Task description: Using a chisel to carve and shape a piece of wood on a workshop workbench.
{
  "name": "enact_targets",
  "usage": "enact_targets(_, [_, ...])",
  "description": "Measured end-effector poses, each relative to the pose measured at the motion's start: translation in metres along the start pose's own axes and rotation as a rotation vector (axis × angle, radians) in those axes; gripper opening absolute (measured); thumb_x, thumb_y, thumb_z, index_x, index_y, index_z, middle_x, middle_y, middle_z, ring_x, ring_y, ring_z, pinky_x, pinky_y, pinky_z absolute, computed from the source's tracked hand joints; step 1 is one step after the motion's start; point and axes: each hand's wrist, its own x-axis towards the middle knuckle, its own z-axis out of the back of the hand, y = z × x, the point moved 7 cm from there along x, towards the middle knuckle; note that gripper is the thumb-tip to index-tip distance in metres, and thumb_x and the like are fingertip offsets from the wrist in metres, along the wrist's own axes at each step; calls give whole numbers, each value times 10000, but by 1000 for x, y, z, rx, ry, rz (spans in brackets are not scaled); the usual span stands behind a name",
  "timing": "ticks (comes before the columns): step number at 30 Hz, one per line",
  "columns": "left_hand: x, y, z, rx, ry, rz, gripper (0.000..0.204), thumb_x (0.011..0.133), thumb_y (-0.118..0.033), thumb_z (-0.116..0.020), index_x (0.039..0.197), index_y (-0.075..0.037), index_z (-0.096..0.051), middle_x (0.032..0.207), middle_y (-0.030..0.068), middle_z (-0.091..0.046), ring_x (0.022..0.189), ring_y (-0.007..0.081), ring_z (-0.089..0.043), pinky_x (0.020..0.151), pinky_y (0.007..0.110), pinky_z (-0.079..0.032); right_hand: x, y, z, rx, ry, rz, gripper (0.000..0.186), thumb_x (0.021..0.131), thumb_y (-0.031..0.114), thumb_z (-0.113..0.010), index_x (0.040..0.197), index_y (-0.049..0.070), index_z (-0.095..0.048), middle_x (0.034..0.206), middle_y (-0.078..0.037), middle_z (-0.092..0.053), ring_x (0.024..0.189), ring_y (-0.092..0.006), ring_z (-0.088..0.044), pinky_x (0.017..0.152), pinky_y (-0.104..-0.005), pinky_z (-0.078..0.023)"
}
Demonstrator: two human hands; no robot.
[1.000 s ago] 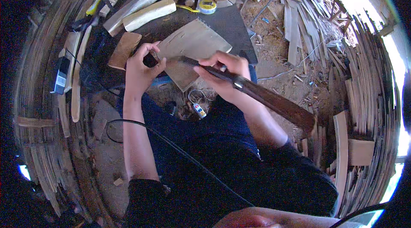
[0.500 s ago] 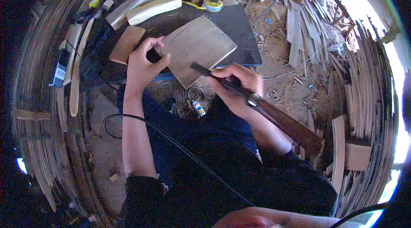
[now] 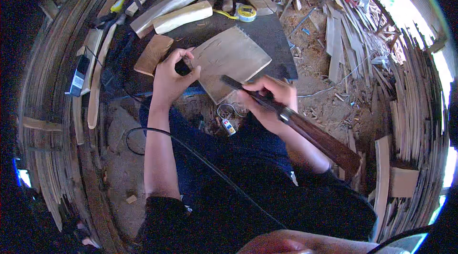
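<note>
Since a moment ago the wooden board (image 3: 231,61) has slid nearer the body on the dark worktop (image 3: 279,39). Left hand (image 3: 171,78) pinches its edge. Right hand (image 3: 267,103) is wrapped around a long chisel (image 3: 305,127), tip on the board. Carving looks underway; next needs a steady push.

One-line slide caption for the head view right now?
Left hand steadies a flat wooden board on the dark workbench while the right hand works a long-handled knife at its edge.
</note>
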Motion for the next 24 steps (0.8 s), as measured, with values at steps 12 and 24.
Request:
enact_targets(12, [7, 14, 0, -19, -28, -17, 300, 778, -183, -762, 973, -37, -587, 1222, 197, -673, 1161, 282, -647, 961, 355, -486, 50, -32, -12, 28, -27, -3, 155, 800, 76, -791, 815, 1, -657, 718, -69, -677, 660, -82, -629, 583, -255, -483])
enact_targets(24, [4, -1, 4, 29, 3, 81, 261, 784, -98, -735, 964, -8, -568, 1192, 219, -667, 1201, 296, -615, 1003, 366, -457, 9, -14, 13, -45, -31, 29, 182, 769, 134, -810, 803, 53, -651, 695, -63, -655, 573, -161, -608, 538, -292, -466])
